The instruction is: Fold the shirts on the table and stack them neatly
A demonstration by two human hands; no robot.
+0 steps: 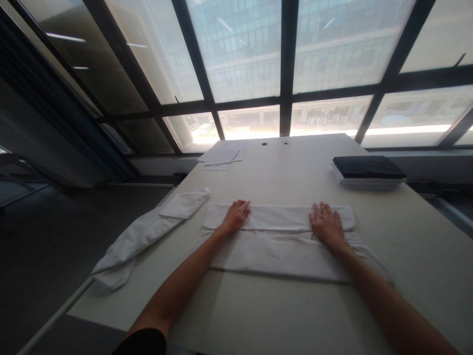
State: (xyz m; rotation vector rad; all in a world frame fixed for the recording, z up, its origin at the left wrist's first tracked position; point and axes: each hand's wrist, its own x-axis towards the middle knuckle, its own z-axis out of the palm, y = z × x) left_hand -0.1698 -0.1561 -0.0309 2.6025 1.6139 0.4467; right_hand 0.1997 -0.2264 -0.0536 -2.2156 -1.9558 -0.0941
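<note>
A folded white garment (277,254) lies flat across the white table in front of me, with a band folded over along its far side. My left hand (236,216) rests on the left part of that band, palm down, its fingers stretched toward the far edge. On the right part of the same band, my right hand (326,223) presses flat with its fingers spread. Neither hand grips the cloth. Just below the band, a narrow gap runs between the folded layers. The garment's exact kind is hard to tell from the way it is folded.
Another loosely bunched white cloth (148,231) lies along the table's left edge, partly at the rim. At the back right sits a folded stack with a dark cloth (369,166) over white ones. Paper sheets (220,156) lie at the back left. Large windows stand behind the table (288,177).
</note>
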